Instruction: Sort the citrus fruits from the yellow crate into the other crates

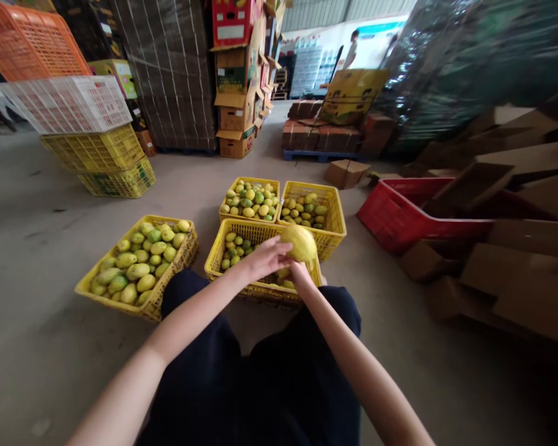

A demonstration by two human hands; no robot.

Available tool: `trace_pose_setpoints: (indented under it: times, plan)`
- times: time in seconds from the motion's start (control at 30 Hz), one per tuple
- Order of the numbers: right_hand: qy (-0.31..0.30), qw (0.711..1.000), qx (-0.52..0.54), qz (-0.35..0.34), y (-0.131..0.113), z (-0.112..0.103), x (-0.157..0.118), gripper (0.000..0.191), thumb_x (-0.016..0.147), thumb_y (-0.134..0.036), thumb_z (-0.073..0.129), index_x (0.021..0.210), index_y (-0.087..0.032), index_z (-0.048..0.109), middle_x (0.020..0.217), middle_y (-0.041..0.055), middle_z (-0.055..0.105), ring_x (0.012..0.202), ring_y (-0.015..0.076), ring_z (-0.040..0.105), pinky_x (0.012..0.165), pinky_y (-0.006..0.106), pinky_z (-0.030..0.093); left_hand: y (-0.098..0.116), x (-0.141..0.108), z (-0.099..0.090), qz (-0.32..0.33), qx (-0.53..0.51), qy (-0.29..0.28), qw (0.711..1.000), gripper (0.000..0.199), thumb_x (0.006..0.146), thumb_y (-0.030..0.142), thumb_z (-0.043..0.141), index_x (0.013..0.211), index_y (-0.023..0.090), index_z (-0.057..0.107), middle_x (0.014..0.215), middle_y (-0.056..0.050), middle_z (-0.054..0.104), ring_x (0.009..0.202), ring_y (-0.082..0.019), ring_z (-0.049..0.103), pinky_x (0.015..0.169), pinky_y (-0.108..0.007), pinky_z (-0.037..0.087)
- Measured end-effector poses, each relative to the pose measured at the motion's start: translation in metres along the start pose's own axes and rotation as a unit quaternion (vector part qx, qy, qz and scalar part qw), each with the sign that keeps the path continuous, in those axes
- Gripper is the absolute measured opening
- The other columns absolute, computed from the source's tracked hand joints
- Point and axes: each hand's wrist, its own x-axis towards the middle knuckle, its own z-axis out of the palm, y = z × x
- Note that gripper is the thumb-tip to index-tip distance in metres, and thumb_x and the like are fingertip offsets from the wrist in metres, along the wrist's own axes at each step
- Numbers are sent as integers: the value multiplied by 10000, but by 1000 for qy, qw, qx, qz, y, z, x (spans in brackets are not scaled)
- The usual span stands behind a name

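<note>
Both my hands are raised over the near yellow crate (218, 269), around a large oval yellow fruit (299, 243) with a mango-like look. My left hand (270, 257) grips its left side with bent fingers. From below, my right hand (299, 272) supports the fruit, its fingers partly hidden behind it. Smaller-looking green and yellow fruits (235, 248) lie inside the near crate, partly covered by my hands and forearms. By my left knee stands another yellow crate (90, 296), heaped with yellow-green fruits (138, 271).
Behind the near crate are a full yellow crate (223, 214) and a partly filled one (337, 220). A red bin (381, 217) and loose cardboard (516, 279) lie right. Stacked crates (97, 148) stand left; boxes (235, 118) and a distant person (352, 49) are behind.
</note>
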Motion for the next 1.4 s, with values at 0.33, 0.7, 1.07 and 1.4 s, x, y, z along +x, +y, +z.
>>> trace_pose_setpoints:
  times: [0.33,0.7,1.07,1.4]
  plan:
    - [-28,999,21,29,-36,54,40,287,654,-398,696,835,-189,623,623,-26,647,465,143,561,363,233,381,19,42,-82,152,61,172,971,438,576,249,835,951,165,624,939,-36,692,937,-203,633,834,-312,481]
    - [-31,998,-47,-27,-22,42,88,271,658,-416,740,756,-210,592,555,-73,542,412,92,466,308,193,301,-4,76,-124,91,227,203,948,391,616,330,810,957,200,673,927,-50,704,917,-218,624,839,-302,458]
    - [-114,989,63,70,-42,40,91,282,612,-272,758,781,-211,541,829,30,694,651,209,672,461,287,510,27,88,-117,67,-116,213,968,323,707,304,554,987,155,617,953,-80,687,944,-247,642,784,-345,525]
    - [-134,987,13,92,-34,30,80,211,674,-372,608,704,-166,646,654,46,642,551,187,596,445,286,481,30,84,-108,-13,-183,230,956,270,794,369,541,900,135,623,832,-94,687,750,-215,668,650,-327,562]
